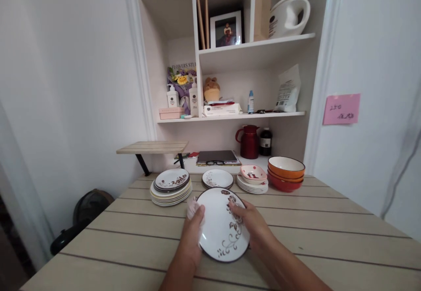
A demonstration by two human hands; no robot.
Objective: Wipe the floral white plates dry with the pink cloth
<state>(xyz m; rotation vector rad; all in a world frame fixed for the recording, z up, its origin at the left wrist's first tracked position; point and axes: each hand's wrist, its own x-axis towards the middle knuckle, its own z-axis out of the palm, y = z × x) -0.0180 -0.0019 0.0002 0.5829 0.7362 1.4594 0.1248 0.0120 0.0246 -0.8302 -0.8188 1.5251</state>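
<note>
Nearest, the left hand point(192, 229) pinches one flowered plate point(219, 227) at nine o'clock in its grip, with one cloth point(191, 207); the right hand's point(255, 223) grip pinches three o'clock. The plate is above the surface point(131, 243). Around it: one plate stack point(171, 193) at ten, one plate pile point(215, 178) just behind at twelve, one dish stack point(252, 188) at one, three bowls point(286, 181) at two.
</note>
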